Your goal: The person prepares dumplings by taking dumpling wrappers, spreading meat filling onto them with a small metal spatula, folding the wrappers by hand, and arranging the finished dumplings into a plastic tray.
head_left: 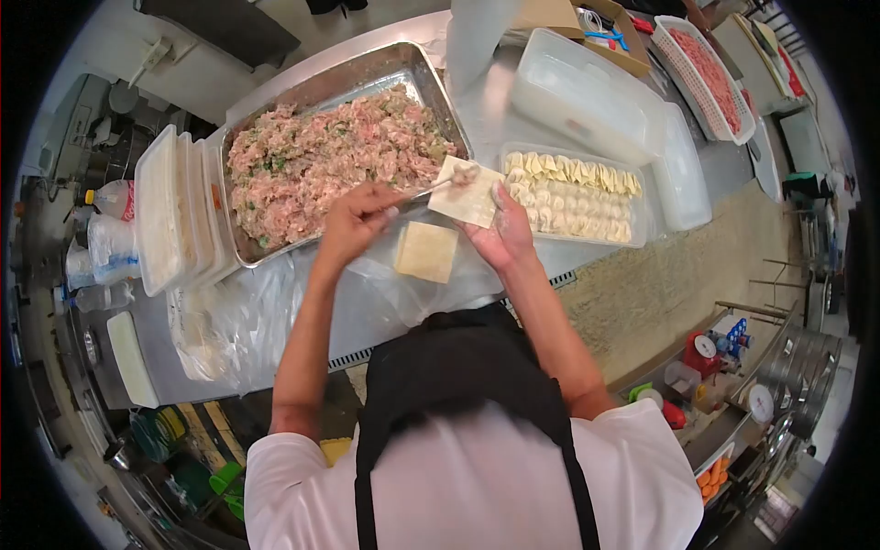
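Observation:
My left hand [362, 220] is closed around the handle of a thin metal spreader [423, 193], whose tip touches a small dab of meat filling [466, 176]. That filling sits on a square dough wrapper [472, 203], gripped at its right edge by the thumb and fingers of my right hand [504, 229]. On the table below lies a stack of wrappers [426, 252]. Minced meat with green bits [330, 165] fills much of a metal tray [240, 249] beyond my left hand. To the right, rows of folded dumplings [573, 197] lie in a clear plastic box [632, 240].
Lidded plastic containers [165, 211] stand on edge at the left, by crumpled plastic bags [220, 330]. Large translucent bins [587, 96] lie at the back right. Farther off is a white basket of ground meat [706, 78]. The metal table's front edge runs close to my apron.

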Demonstrator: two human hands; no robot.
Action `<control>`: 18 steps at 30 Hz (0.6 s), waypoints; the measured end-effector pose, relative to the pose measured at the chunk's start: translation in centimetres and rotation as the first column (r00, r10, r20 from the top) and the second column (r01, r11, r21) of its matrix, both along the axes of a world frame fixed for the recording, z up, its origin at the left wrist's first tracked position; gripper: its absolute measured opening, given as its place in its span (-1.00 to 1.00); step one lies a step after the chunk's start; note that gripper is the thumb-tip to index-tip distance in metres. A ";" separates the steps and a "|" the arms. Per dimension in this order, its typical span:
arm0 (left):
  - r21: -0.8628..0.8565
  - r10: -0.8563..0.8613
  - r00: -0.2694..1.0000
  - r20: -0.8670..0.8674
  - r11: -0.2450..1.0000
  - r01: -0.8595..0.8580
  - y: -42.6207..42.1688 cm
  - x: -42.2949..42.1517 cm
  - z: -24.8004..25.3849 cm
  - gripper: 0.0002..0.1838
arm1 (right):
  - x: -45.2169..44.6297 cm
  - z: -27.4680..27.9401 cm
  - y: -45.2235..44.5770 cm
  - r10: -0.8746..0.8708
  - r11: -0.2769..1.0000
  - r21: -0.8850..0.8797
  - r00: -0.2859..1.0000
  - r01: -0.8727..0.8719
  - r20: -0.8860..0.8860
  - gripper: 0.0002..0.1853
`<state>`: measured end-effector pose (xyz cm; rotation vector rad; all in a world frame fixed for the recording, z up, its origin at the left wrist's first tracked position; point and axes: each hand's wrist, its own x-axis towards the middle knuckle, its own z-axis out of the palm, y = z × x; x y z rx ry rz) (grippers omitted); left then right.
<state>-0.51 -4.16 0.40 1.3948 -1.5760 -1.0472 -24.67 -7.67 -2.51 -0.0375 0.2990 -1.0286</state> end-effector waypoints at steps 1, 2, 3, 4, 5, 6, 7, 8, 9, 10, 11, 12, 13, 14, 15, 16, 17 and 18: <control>-0.298 0.047 0.991 0.128 0.955 -0.007 0.5 -1.0 -0.8 -0.67 | 0.8 1.1 -0.3 -0.021 0.998 0.059 0.999 0.023 -0.038 -0.51; -0.369 0.113 0.952 0.283 0.930 -0.001 1.0 -1.4 -1.4 -0.68 | 1.4 1.7 -0.6 -0.038 0.992 0.116 0.996 0.047 -0.077 -0.52; -0.373 0.116 0.951 0.286 0.928 -0.001 1.7 -1.0 -1.2 -0.68 | 1.6 1.4 -1.1 -0.037 0.993 0.112 0.997 0.045 -0.074 -0.52; -0.271 0.099 0.922 0.375 0.963 0.007 2.4 -0.6 -0.7 -0.66 | 1.9 0.8 -1.5 -0.102 0.978 0.169 0.987 0.123 -0.127 -0.52; -0.165 0.069 0.887 0.457 0.986 0.008 3.0 -0.4 -0.3 -0.63 | 1.9 0.1 -1.8 -0.168 0.953 0.222 0.968 0.208 -0.186 -0.53; -0.159 0.108 0.872 0.477 0.987 -0.035 3.7 -0.9 1.7 -0.65 | 1.7 -0.3 -2.0 -0.175 0.952 0.219 0.967 0.214 -0.186 -0.53; -0.162 0.107 0.873 0.475 0.986 -0.033 3.9 -1.5 2.7 -0.65 | 1.7 -0.5 -2.1 -0.210 0.946 0.201 0.954 0.253 -0.214 -0.53; -0.186 0.136 0.924 0.357 0.980 -0.073 4.1 -2.3 3.3 -0.65 | 1.7 -0.8 -2.1 -0.239 0.941 0.182 0.941 0.285 -0.240 -0.53; -0.206 0.167 0.958 0.234 0.971 -0.119 4.2 -2.7 3.6 -0.66 | 2.0 -0.2 -2.0 -0.231 0.944 0.179 0.943 0.277 -0.238 -0.53; -0.210 0.178 0.956 0.235 0.969 -0.129 4.0 -3.0 2.5 -0.66 | 2.5 0.8 -1.7 -0.209 0.954 0.160 0.944 0.254 -0.255 -0.54; -0.217 0.149 0.945 0.292 0.972 -0.086 3.5 -3.2 0.5 -0.64 | 2.8 1.4 -1.6 -0.187 0.963 0.139 0.944 0.231 -0.272 -0.54; -0.223 0.120 0.929 0.350 0.974 -0.042 3.1 -3.2 -0.5 -0.63 | 2.9 1.0 -1.7 -0.181 0.966 0.132 0.946 0.222 -0.269 -0.54; -0.233 0.125 0.928 0.352 0.972 -0.043 3.3 -3.1 0.2 -0.63 | 2.9 0.2 -1.9 -0.195 0.959 0.152 0.945 0.239 -0.261 -0.54; -0.225 0.132 0.895 0.426 0.974 -0.036 3.8 -2.9 1.1 -0.62 | 2.6 -0.6 -2.4 -0.220 0.948 0.171 0.942 0.267 -0.253 -0.54; -0.209 0.133 0.858 0.495 0.977 -0.031 4.4 -2.9 2.1 -0.62 | 2.2 -0.5 -2.5 -0.233 0.945 0.168 0.940 0.279 -0.251 -0.54; -0.192 0.155 0.911 0.382 0.978 -0.086 4.8 -3.4 3.6 -0.62 | 2.0 -0.3 -2.3 -0.263 0.935 0.162 0.924 0.315 -0.276 -0.54; -0.191 0.155 0.910 0.383 0.978 -0.086 4.6 -4.0 3.6 -0.62 | 1.8 -0.1 -2.2 -0.288 0.926 0.154 0.910 0.344 -0.299 -0.54; -0.248 0.172 0.923 0.343 0.965 -0.088 4.4 -4.4 3.4 -0.62 | 1.8 0.6 -2.0 -0.284 0.927 0.158 0.912 0.340 -0.296 -0.54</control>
